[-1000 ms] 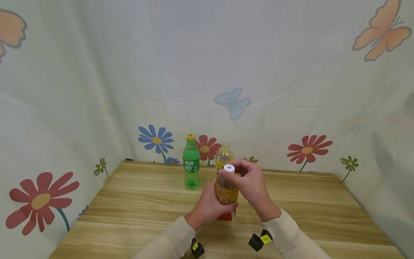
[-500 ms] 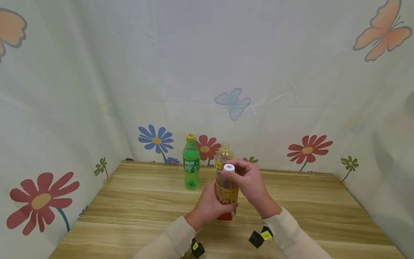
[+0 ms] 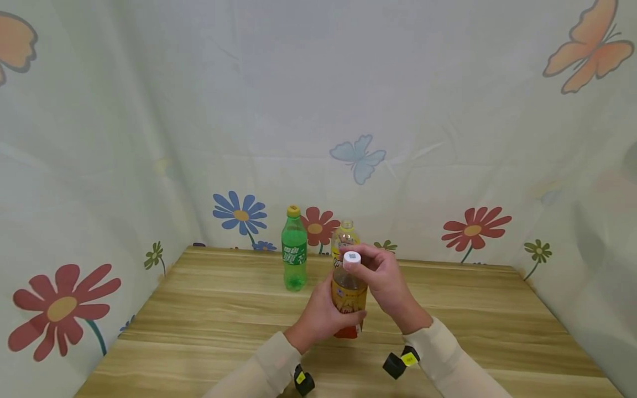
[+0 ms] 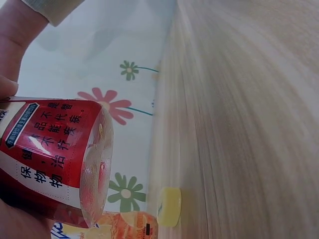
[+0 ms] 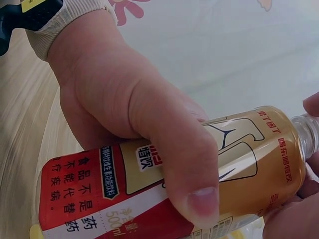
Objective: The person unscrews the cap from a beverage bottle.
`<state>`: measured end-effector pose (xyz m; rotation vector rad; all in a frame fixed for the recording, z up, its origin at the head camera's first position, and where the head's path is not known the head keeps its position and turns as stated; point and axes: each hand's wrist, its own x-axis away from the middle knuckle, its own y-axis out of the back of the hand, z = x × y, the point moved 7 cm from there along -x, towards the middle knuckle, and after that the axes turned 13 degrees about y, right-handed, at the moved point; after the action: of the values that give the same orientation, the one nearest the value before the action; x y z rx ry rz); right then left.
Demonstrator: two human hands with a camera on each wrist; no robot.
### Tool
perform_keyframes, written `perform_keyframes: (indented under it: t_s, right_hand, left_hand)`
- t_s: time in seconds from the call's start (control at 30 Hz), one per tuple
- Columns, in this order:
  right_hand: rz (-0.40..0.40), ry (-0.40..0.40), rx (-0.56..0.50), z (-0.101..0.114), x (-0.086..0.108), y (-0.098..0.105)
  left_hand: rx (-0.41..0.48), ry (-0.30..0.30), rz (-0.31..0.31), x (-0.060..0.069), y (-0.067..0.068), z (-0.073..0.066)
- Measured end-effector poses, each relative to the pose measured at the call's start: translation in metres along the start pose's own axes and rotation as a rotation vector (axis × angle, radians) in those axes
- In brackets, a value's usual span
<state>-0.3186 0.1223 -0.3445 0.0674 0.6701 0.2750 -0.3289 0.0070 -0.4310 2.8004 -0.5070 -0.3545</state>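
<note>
In the head view my left hand [image 3: 323, 314] grips an energy drink bottle [image 3: 349, 296] with a gold and red label round its body. My right hand [image 3: 387, 276] pinches the bottle's white cap [image 3: 352, 258] between thumb and fingers. The bottle stays a little above the table, its bottom [image 4: 99, 169] showing in the left wrist view. From the right wrist, the clear bottle neck [image 5: 308, 133] shows beside the right fingers, with the cap out of frame. Whether the cap still sits on the neck I cannot tell.
A green soda bottle [image 3: 294, 251] with a yellow cap stands at the back left of the wooden table [image 3: 219, 315]. Behind the hands is an uncapped bottle [image 3: 345, 237] with a yellow label. A loose yellow cap [image 4: 170, 206] lies on the table near it.
The white cap has turned slightly and risen a touch along with the right fingers. The left hand and the bottle have hardly moved.
</note>
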Motion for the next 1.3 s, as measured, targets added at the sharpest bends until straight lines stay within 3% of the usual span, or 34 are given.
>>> perform_keyframes:
  t_s: [0.17, 0.4, 0.7, 1.3]
  right_hand:
    - [-0.023, 0.005, 0.014, 0.000, 0.000, 0.002]
    - [-0.148, -0.039, 0.204, 0.005, 0.003, 0.008]
    - [-0.225, -0.071, 0.300, 0.011, 0.006, 0.011]
    - [-0.173, -0.064, 0.213, 0.011, 0.004, 0.014]
  left_hand:
    - [-0.005, -0.002, 0.000, 0.000, 0.000, 0.001]
    - [-0.011, -0.026, -0.007, 0.000, 0.000, -0.001]
    - [-0.013, -0.035, 0.000, -0.001, 0.000, -0.001]
    - [-0.014, -0.003, -0.011, 0.000, 0.000, -0.003]
